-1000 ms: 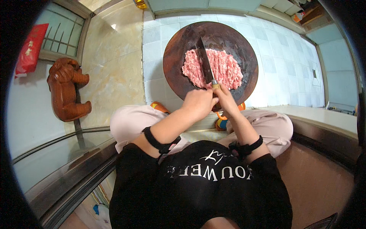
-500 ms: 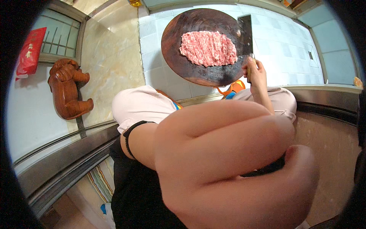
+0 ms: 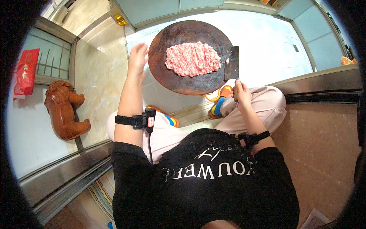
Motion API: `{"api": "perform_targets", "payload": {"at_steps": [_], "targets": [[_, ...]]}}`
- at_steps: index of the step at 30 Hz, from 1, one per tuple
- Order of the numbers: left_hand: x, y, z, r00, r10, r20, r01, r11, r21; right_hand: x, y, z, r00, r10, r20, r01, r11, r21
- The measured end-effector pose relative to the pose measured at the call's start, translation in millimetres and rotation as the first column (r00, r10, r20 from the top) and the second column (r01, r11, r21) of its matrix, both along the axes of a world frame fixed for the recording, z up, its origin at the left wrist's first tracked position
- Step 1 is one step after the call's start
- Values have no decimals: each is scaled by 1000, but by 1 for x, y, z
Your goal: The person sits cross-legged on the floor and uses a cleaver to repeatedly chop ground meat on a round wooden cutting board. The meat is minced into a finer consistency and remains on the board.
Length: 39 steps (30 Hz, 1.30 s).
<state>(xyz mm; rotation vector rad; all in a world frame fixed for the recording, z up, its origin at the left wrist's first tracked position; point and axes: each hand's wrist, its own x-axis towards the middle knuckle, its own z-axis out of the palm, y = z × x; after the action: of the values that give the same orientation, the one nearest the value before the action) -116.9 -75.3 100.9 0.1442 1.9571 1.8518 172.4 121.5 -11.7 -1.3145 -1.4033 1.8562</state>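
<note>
A flattened mass of minced meat [image 3: 193, 59] lies on the round dark wooden chopping board [image 3: 190, 86], its surface marked with chop lines. My right hand [image 3: 243, 92] is closed round the handle of a cleaver [image 3: 232, 65]. The broad blade overlaps the board's right rim, apart from the main mass, with a small bit of meat stuck on it. By the board's left rim is my left hand [image 3: 138, 58], raised with its fingers loosely bent and apart, holding nothing.
A carved brown wooden animal figure [image 3: 65, 110] lies at the left, below a red bag [image 3: 26, 72]. Metal door tracks [image 3: 68, 171] run along the lower left. My feet in orange slippers [image 3: 225, 92] are close to the board's near edge.
My left hand has dropped from close before the camera to the board's left side. The cleaver has tilted and come over the board's right rim. The view has shifted slightly.
</note>
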Motion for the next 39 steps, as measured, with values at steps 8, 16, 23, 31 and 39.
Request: {"api": "perform_targets", "payload": {"at_steps": [8, 16, 23, 31, 39], "targets": [[-31, -25, -112, 838, 241, 489, -136, 961, -241, 5, -14, 2, 999, 51, -7, -52, 994, -98], [-11, -12, -125, 753, 2, 658, 55, 996, -66, -4, -22, 6, 994, 94, 61, -84, 986, -148], [-10, 2, -125, 676, 23, 736, -17, 1000, -16, -10, -15, 18, 972, 221, 79, -212, 971, -114], [-9, 2, -130, 661, 4, 750, -36, 999, 26, -14, -13, 13, 975, 217, 40, -205, 959, -195], [-17, -1, -162, 705, 41, 708, -79, 997, 20, -29, -22, 18, 952, 306, 12, -298, 934, -196]]}}
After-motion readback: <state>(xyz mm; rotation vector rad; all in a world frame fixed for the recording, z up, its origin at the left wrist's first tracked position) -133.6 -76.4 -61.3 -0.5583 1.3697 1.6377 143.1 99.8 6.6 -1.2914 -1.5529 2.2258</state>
